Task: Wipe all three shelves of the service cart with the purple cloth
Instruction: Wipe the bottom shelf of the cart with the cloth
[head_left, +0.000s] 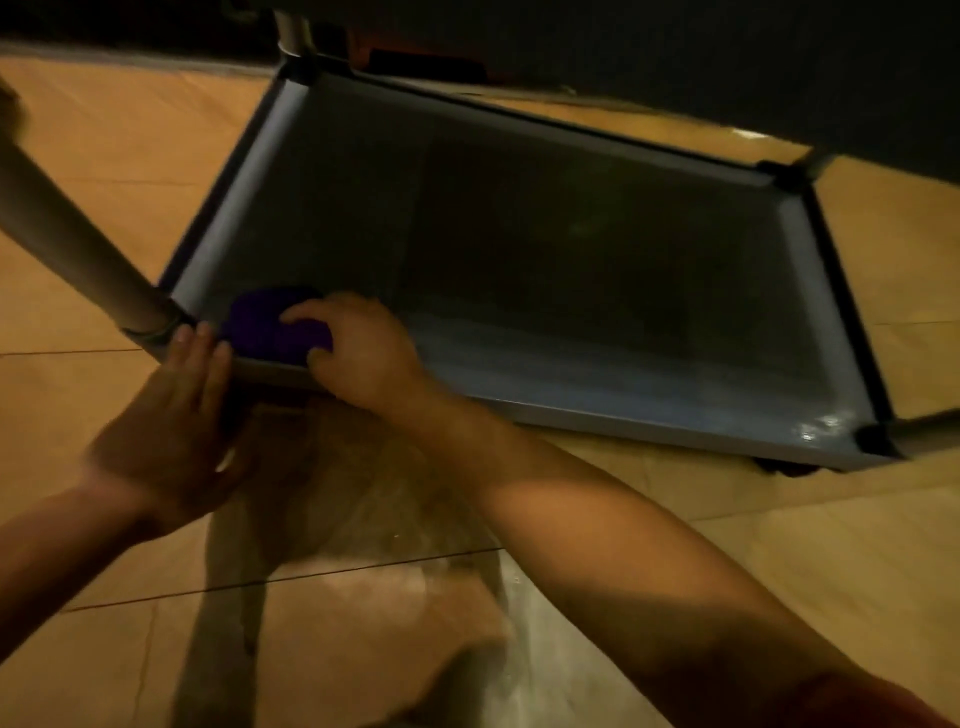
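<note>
The cart's bottom shelf (649, 374) is a grey metal tray with a raised rim, seen from above close to the floor. The purple cloth (265, 325) lies bunched in its near left corner. My right hand (358, 353) presses down on the cloth, fingers curled over it. My left hand (171, 415) rests outside the tray against the near left corner, just below the corner post (78, 249), fingers extended and holding nothing.
Tan tiled floor (779, 545) surrounds the cart. A round metal post rises from each shelf corner. A dark shelf underside (675, 62) overhangs the back. A caster (784, 465) shows under the near right corner. Shadows cover the floor below my arms.
</note>
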